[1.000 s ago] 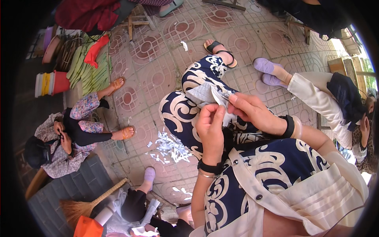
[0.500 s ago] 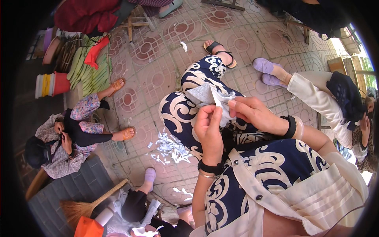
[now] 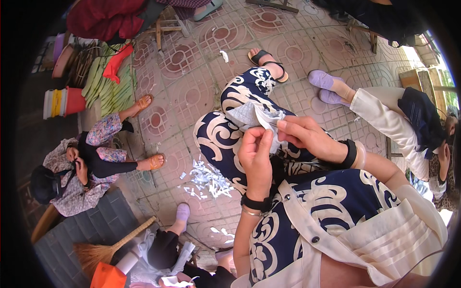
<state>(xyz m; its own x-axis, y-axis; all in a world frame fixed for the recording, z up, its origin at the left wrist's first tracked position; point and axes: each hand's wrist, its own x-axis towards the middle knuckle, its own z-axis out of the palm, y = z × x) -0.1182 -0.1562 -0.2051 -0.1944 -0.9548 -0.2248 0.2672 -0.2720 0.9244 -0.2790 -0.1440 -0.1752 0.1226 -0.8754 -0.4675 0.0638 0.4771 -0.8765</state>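
Observation:
Over my lap I hold a pale grey-white piece of fabric [image 3: 244,115] with a textured, quilted look and a loose white edge. My left hand [image 3: 256,156] is closed, its thumb and bent index finger pinching the white edge. Just to its right, my right hand [image 3: 307,136] pinches the same fabric between thumb and fingertips. The lower part of the cloth hangs between the hands against my navy and cream patterned trousers [image 3: 211,134]. Whether a small tool sits in the fingers cannot be made out.
White scraps [image 3: 210,179] lie heaped on the paving left of my knees. A seated person [image 3: 72,177] is at the left, another [image 3: 384,110] at the right. A straw broom [image 3: 103,249], stacked buckets [image 3: 72,102] and long green stalks [image 3: 96,86] are on the left.
My left hand has shifted very slightly, and the white edge at its fingertips lies a little differently. Both hands keep their hold on the fabric.

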